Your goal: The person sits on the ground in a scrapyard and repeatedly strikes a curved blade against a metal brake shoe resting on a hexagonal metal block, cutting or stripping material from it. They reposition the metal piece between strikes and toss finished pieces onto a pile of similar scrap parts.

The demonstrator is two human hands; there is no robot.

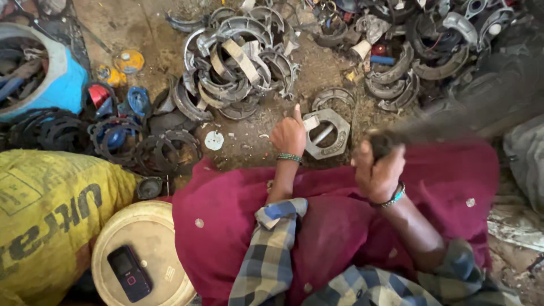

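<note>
Two hands work over a maroon cloth point(340, 226) on the lap. Left hand point(289, 134) is loosely clenched with one finger raised, touching a hexagonal metal ring point(327, 134) on the dirt just ahead of it. Right hand point(378, 170) grasps a dark handle point(381, 143); the tool's far end streaks into blur up and to the right, so its head cannot be made out. Beyond both hands lies a heap of worn brake shoes point(238, 62).

Bare dirt patch point(249, 139) ahead, hexagonal metal ring point(327, 134) beside it, brake-shoe heap point(238, 62) blocking beyond
</note>
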